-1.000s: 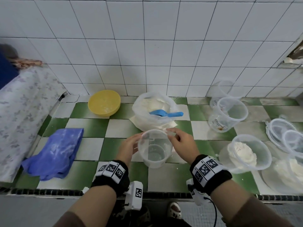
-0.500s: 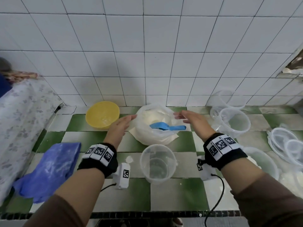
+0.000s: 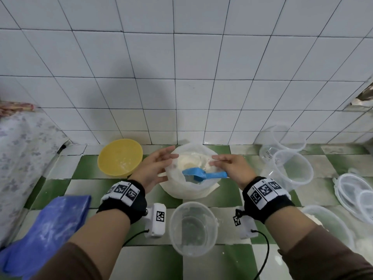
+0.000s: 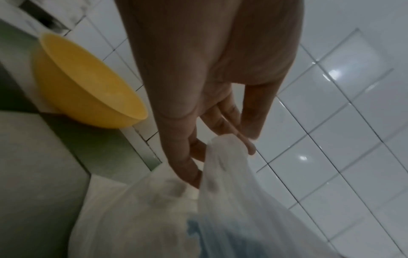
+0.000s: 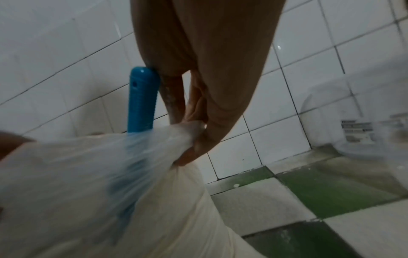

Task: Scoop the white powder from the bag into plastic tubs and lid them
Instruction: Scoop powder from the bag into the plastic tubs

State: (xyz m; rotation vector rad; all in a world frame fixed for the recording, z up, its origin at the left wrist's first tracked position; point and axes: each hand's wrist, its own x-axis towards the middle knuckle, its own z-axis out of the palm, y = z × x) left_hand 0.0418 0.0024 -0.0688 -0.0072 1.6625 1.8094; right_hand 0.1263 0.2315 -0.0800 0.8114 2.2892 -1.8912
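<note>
Both hands at the bag (image 3: pixel 188 178), centre of the head view on the green/white tiled counter (image 3: pixel 141 259). Left hand (image 3: pixel 156 168) pinches the bag's left rim w/ fingers (image 4: pixel 189 167) curled on the plastic; right hand (image 3: pixel 232 170) pinches the right rim, fingers (image 5: pixel 198 144) bunching the film. Bag mouth pulled wide, white powder (image 3: pixel 193 161) inside, blue scoop (image 3: pixel 203 174) lying across the opening, handle toward right hand. Empty clear tub (image 3: pixel 192 229) just below the bag, lower centre. Yellow bowl (image 3: pixel 120 159) left of bag; blue cloth (image 3: pixel 46 231) lower left; more tubs (image 3: pixel 290 168) and lids (image 3: pixel 355 190) at right edge.
</note>
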